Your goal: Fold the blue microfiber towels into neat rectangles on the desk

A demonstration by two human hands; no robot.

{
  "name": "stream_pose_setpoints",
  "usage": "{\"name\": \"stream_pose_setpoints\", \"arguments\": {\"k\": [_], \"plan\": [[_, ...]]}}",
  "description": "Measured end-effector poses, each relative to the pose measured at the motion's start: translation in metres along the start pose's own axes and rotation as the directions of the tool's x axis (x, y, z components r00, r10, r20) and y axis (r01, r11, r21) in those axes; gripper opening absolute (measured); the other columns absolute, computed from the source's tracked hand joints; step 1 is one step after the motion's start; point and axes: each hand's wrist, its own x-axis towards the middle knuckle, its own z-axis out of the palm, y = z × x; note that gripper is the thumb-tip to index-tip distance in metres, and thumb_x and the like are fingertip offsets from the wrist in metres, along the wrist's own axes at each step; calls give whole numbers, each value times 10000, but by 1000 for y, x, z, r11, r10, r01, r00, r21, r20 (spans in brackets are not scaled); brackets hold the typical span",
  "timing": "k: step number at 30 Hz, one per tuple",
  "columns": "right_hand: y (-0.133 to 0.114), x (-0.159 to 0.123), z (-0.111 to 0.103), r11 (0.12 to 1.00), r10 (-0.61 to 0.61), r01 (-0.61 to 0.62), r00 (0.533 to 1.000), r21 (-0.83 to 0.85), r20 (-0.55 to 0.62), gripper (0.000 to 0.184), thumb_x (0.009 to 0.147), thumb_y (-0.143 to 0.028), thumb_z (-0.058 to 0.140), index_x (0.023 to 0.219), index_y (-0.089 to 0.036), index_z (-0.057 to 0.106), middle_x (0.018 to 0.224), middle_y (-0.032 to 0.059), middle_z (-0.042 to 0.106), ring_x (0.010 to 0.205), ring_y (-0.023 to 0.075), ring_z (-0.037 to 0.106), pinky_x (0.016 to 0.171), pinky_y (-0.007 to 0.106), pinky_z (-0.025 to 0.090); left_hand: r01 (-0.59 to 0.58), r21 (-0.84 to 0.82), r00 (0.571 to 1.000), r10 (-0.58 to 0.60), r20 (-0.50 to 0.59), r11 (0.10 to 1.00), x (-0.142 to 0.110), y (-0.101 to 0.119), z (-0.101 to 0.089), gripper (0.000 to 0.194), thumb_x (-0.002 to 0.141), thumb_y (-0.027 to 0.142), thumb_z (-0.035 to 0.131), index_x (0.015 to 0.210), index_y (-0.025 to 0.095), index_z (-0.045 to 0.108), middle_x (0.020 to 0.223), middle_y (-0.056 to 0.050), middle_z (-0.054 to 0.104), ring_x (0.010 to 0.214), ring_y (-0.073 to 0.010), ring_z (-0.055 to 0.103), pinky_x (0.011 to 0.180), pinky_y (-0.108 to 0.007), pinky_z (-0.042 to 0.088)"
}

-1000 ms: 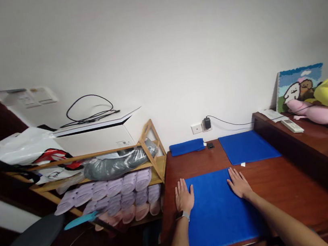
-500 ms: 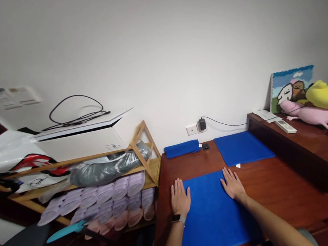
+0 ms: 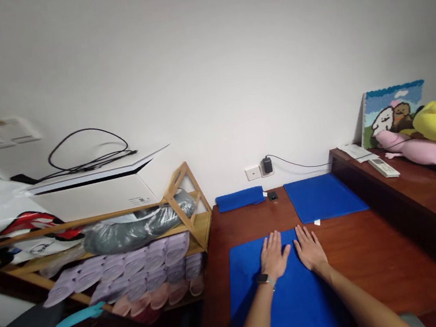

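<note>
A blue cloth [image 3: 245, 273] lies spread flat on the brown wooden table near me. My left hand [image 3: 273, 256] rests palm down on its upper middle, fingers stretched out, a watch [image 3: 265, 278] on the wrist. Flat on the cloth's upper right edge is my right hand [image 3: 309, 248], fingers extended, partly over the wood. Beyond, against the wall, is a rolled or folded blue cloth [image 3: 240, 199] with a white tag. To its right another blue cloth [image 3: 325, 197] lies flat, its white tag toward me.
To the left stands a wooden rack [image 3: 200, 225] holding purple slippers [image 3: 150, 257], a white box [image 3: 96, 194] and bags. A raised ledge at right carries a remote [image 3: 384, 167], plush toys [image 3: 414, 149] and a picture [image 3: 392, 109]. A black charger [image 3: 267, 165] is plugged into the wall.
My left hand has moved right, from the cloth's left edge to its upper middle, closer to my right hand. The right hand has hardly moved. The view has shifted slightly.
</note>
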Motion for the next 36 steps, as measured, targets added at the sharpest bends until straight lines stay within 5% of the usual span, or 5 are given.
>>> {"name": "stream_pose_setpoints", "arguments": {"k": [5,8,24,28,36], "plan": [[-1,-4,-1,999,2,-2,1000,37,0,731,1048,-532,102,1676,-160,131,1746,-5,130,1620,191,54,1305,416,2,348,103,937,-344,-57,932,-52,-107,-30,742,1063,579,142,1650,151,291,1700,-101,306,1588,-263,247,1297,-490,204],[-1,-3,-2,1000,15,-15,1000,15,4,734,1047,-533,115,1676,-154,126,1747,5,132,1620,198,58,1305,420,6,413,134,910,-403,-92,901,-71,-141,-36,720,1067,532,140,1652,136,276,1707,-107,287,1592,-244,237,1296,-465,201],[13,-70,0,997,-82,82,996,8,27,719,1059,-564,120,1676,-194,133,1741,13,188,1616,193,98,1314,429,64,436,108,891,-413,-188,893,-72,-134,-45,683,1058,468,198,1648,137,293,1696,-106,329,1584,-248,267,1303,-462,185],[9,-71,-5,997,-78,77,996,28,34,729,1057,-571,110,1676,-188,130,1745,14,158,1618,195,74,1312,434,32,325,123,927,-290,-236,938,-66,-102,-58,663,1058,404,210,1638,98,311,1675,-127,371,1586,-260,257,1315,-467,154],[13,-70,0,996,-93,94,994,-14,50,695,1042,-446,139,1669,-147,165,1740,7,161,1618,205,82,1313,442,46,-75,-69,997,74,-16,995,-38,75,-10,664,1075,492,152,1666,203,238,1712,-30,274,1599,-197,200,1325,-418,188]]}}
